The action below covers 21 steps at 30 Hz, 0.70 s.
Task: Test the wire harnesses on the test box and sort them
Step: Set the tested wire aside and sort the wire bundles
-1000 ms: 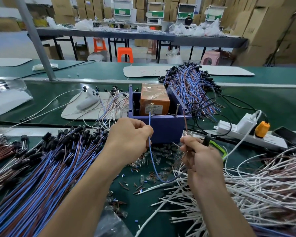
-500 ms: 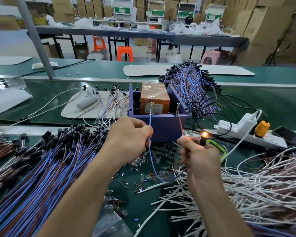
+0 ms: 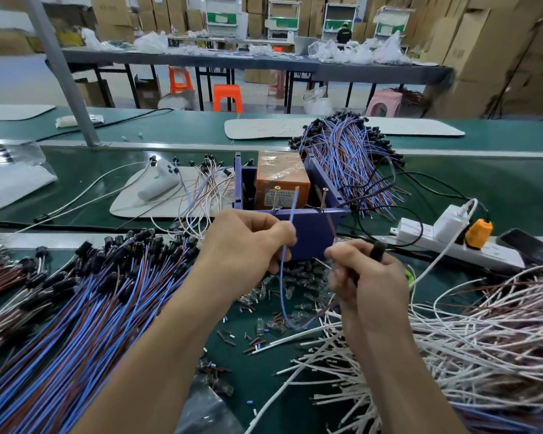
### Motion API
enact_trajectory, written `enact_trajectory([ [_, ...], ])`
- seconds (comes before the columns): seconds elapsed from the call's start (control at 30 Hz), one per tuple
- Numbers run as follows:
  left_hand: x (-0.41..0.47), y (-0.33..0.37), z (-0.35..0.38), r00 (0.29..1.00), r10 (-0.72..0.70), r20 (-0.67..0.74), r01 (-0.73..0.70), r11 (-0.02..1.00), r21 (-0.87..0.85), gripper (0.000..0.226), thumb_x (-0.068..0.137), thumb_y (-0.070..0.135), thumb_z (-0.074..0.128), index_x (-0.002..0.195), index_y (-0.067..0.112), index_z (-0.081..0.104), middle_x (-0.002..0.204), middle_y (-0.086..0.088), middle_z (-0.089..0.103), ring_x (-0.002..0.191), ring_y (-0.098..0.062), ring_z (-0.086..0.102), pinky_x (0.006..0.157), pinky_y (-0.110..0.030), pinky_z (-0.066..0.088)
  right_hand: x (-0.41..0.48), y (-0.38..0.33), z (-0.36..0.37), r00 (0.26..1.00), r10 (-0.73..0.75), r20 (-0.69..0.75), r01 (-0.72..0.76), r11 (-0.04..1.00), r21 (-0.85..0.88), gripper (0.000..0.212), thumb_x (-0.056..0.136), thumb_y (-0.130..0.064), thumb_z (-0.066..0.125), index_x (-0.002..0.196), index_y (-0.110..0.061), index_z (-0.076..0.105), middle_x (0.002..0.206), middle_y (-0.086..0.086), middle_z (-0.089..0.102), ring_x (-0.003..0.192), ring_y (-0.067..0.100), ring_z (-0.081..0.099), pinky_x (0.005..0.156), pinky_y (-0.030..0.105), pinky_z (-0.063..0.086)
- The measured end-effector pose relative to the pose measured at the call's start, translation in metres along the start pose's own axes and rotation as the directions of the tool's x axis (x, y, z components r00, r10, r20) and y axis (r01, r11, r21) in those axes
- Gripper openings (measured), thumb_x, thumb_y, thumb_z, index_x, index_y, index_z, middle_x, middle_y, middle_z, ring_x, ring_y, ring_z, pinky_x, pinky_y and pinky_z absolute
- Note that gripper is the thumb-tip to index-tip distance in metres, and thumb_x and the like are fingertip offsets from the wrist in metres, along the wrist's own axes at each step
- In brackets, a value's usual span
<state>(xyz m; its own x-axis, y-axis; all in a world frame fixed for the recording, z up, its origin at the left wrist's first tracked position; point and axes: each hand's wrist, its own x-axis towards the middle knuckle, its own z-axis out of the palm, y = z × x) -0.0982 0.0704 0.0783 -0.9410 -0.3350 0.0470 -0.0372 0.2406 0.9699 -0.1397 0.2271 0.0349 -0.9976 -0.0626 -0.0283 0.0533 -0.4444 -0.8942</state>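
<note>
I had the left hand pinching the harness's blue wire and the right hand gripping its black connector; the test box stood just beyond both.

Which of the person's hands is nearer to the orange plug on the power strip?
Right. The right hand, gripping a black connector, sits left of the orange plug, closer to the person; the left hand, pinching the blue wire, is farther left.
</note>
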Motion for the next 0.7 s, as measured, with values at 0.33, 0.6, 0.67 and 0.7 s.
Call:
enact_trajectory([
  [0.33, -0.007, 0.002, 0.005, 0.982, -0.065, 0.177, 0.102, 0.974, -0.204, 0.010, 0.086, 0.015, 0.077, 0.080, 0.018, 0.085, 0.061, -0.006, 0.070, 0.048, -0.010, 0.058, 0.048, -0.015, 0.043, -0.009, -0.021, 0.003, 0.889, 0.230, 0.395, -0.167, 0.968, -0.187, 0.017, 0.076, 0.001, 0.069, 0.061, -0.008, 0.069, 0.047, 0.002, 0.045, 0.036, 0.008, 0.032, 0.039, 0.019, 0.027],
  [0.6, -0.012, 0.015, 0.002, 0.990, -0.038, 0.136, 0.052, 0.994, -0.100, 0.012, 0.087, 0.012, 0.079, 0.075, 0.013, 0.082, 0.067, -0.007, 0.075, 0.052, -0.014, 0.066, 0.050, -0.022, 0.049, -0.018, -0.052, -0.018, 0.957, 0.091, 0.274, 0.049, 0.884, -0.464, 0.042, 0.086, 0.015, 0.047, 0.105, -0.014, 0.072, 0.073, -0.003, 0.068, 0.055, 0.004, 0.048, 0.051, 0.014, 0.037],
  [0.67, -0.018, 0.020, 0.008, 0.984, -0.016, 0.180, 0.013, 1.000, 0.019, 0.009, 0.085, 0.014, 0.081, 0.077, 0.011, 0.081, 0.070, -0.009, 0.077, 0.056, -0.016, 0.070, 0.049, -0.020, 0.051, -0.027, -0.067, -0.040, 0.965, 0.040, 0.257, 0.107, 0.840, -0.532, 0.044, 0.088, 0.013, 0.044, 0.103, -0.017, 0.074, 0.076, -0.001, 0.070, 0.060, 0.009, 0.051, 0.055, 0.018, 0.041],
  [0.7, -0.021, 0.021, 0.011, 0.980, -0.006, 0.199, -0.006, 0.998, 0.060, 0.009, 0.085, 0.014, 0.082, 0.077, 0.012, 0.081, 0.071, -0.009, 0.077, 0.058, -0.017, 0.072, 0.049, -0.020, 0.052, -0.030, -0.075, -0.053, 0.968, 0.036, 0.248, 0.114, 0.820, -0.561, 0.041, 0.092, 0.010, 0.046, 0.100, -0.017, 0.075, 0.079, 0.001, 0.073, 0.063, 0.012, 0.056, 0.059, 0.021, 0.045],
])
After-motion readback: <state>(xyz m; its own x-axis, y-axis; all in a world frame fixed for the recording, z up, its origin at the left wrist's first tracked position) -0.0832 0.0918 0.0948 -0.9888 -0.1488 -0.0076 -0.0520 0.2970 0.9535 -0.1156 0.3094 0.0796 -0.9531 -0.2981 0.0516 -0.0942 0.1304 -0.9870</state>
